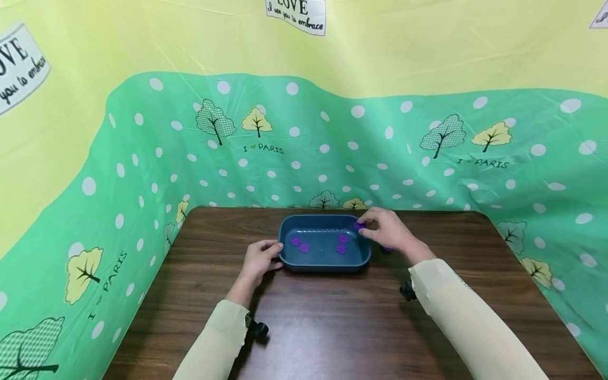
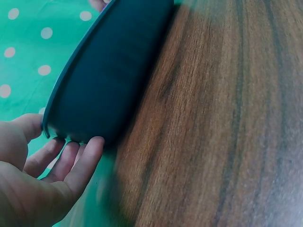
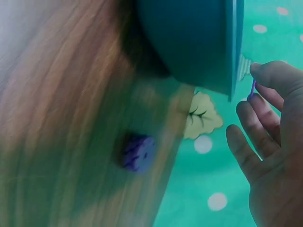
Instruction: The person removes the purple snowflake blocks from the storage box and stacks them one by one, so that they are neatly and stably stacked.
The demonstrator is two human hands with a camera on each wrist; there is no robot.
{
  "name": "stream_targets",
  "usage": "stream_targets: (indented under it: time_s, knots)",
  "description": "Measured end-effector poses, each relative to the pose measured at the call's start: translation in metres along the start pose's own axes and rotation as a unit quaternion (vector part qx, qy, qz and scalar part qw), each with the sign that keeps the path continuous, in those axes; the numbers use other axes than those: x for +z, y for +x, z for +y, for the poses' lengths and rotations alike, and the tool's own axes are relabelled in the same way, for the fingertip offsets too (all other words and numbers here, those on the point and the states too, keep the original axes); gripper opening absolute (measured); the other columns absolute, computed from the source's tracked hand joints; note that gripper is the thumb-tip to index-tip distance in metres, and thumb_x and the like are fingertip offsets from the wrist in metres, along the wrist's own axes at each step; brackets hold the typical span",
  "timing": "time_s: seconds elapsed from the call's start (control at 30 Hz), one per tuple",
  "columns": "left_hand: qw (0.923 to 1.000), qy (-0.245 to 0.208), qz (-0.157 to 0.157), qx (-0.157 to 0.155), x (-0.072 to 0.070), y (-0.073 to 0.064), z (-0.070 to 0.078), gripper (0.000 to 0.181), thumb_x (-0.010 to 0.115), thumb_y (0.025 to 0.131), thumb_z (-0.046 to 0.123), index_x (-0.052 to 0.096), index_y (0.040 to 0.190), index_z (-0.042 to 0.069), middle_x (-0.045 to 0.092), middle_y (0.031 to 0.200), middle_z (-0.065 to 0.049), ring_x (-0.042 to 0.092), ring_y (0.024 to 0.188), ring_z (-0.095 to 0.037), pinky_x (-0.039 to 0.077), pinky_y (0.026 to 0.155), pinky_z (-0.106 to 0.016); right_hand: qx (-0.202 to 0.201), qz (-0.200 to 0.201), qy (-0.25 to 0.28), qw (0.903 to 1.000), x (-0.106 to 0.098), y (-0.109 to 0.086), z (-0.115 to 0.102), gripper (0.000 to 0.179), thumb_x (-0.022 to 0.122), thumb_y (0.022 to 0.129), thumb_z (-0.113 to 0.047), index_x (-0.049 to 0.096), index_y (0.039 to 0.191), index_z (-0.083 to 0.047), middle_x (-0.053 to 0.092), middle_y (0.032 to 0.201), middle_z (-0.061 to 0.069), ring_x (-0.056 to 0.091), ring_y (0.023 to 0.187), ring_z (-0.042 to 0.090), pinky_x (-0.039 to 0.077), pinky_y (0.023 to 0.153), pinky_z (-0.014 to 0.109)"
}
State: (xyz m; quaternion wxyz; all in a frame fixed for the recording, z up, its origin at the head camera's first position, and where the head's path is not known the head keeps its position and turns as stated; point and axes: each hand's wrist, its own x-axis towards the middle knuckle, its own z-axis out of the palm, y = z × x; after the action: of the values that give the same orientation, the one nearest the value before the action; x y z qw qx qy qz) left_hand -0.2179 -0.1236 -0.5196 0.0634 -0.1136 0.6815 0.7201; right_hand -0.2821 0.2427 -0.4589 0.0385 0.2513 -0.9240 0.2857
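Note:
A dark blue-green rectangular tray (image 1: 323, 267) stands at the far middle of the table. My left hand (image 1: 258, 258) holds its left end, thumb at the rim and fingertips against the outer wall, as the left wrist view also shows. Inside lie several purple flower-shaped pieces (image 1: 304, 247), two at the left and two at the right. Over the tray's far right corner, my right hand (image 1: 387, 229) pinches another thin purple flower piece (image 3: 253, 89) between thumb and forefinger. On the table right of the tray, partly below that hand, is a short purple stack (image 3: 139, 153) with a scalloped side.
The dark wood-grain table (image 1: 323, 327) ends just behind the tray. Beyond its back and sides hangs a green and yellow cloth (image 1: 323, 132) with white dots and printed trees. A black wrist device (image 1: 258, 330) sits by the left sleeve.

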Motion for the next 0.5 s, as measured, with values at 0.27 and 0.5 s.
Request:
stream_targets:
  time_s: [0.27, 0.5]
  knots:
    - [1.0000, -0.001, 0.000, -0.002, 0.001, -0.001, 0.000, 0.040, 0.073, 0.097, 0.016, 0.065, 0.129, -0.007, 0.066, 0.110, -0.016, 0.066, 0.088, -0.018, 0.066, 0.079, -0.044, 0.017, 0.035, 0.005, 0.9992, -0.003, -0.019, 0.022, 0.021, 0.080, 0.089, -0.013, 0.078, 0.108, -0.005, 0.073, 0.108, 0.011, 0.069, 0.099, 0.029, 0.060, 0.083, 0.051]
    - [1.0000, -0.004, 0.004, -0.005, 0.000, 0.000, -0.001, 0.039, 0.073, 0.096, 0.015, 0.066, 0.129, -0.006, 0.066, 0.107, -0.013, 0.066, 0.088, -0.018, 0.066, 0.078, -0.043, 0.032, 0.042, -0.002, 0.9986, -0.003, -0.035, 0.038, 0.020, 0.081, 0.087, -0.011, 0.078, 0.106, -0.005, 0.072, 0.107, 0.012, 0.068, 0.098, 0.030, 0.059, 0.085, 0.051]
